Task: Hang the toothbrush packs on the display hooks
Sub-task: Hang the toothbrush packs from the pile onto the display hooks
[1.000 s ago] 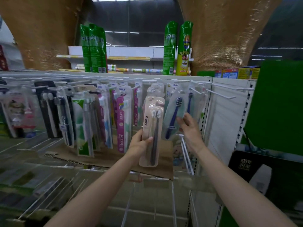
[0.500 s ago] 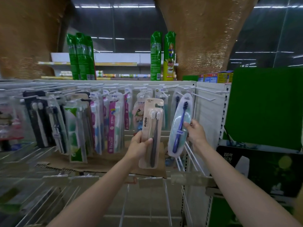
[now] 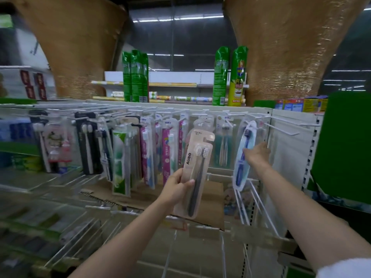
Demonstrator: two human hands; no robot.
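Observation:
My left hand (image 3: pixel 176 186) grips a beige AUBO toothbrush pack (image 3: pixel 195 171) by its lower part, upright in front of the display. My right hand (image 3: pixel 256 155) holds a clear oval pack with a blue toothbrush (image 3: pixel 244 155), its top raised to the white display hooks (image 3: pixel 281 129) at the right end of the rack. Whether the pack's hole sits on a hook cannot be told. Several toothbrush packs (image 3: pixel 148 153) hang in a row along the hooks to the left.
Green spray cans (image 3: pixel 221 77) and more cans (image 3: pixel 135 77) stand on the shelf top behind. A green panel (image 3: pixel 345 145) stands at the right. Cardboard (image 3: pixel 210 203) lies on the wire shelf below. Bare hooks stick out at the far right of the white back panel.
My right hand has lifted the blue toothbrush pack up and to the right toward the end hooks. My left hand keeps the AUBO pack in about the same place.

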